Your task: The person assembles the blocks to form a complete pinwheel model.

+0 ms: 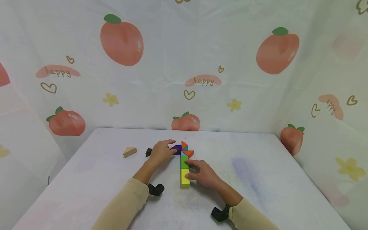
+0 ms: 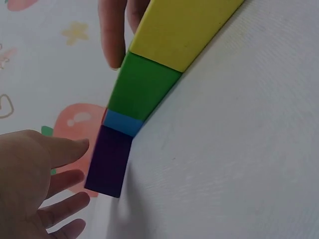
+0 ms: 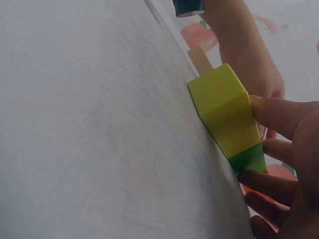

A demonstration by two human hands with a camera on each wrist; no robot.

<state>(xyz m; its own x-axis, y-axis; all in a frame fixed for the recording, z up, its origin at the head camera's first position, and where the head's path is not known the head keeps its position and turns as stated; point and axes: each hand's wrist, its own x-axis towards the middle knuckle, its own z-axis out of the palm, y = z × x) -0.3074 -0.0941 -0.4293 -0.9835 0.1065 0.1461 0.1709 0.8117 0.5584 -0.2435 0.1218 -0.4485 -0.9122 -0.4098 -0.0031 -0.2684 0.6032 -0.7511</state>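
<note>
A row of blocks stands on the table: a yellow block [image 1: 185, 183], a green block [image 1: 184, 164], small blue pieces [image 2: 122, 122] and a purple block [image 2: 108, 162] turning off to the left. Two orange triangular blocks [image 1: 188, 153] fan out at the far end. My left hand [image 1: 161, 153] hovers around the purple block, thumb close to its top, fingers spread along the far side. On the right side of the row, my right hand [image 1: 205, 174] touches the yellow block with its thumb and the green block with outstretched fingers.
A black block [image 1: 148, 152] lies just left of my left hand, partly covered by it. Farther left is a plain wooden triangular block [image 1: 130, 151]. A fruit-patterned cloth [image 1: 161, 95] hangs behind the white table [image 1: 258, 191].
</note>
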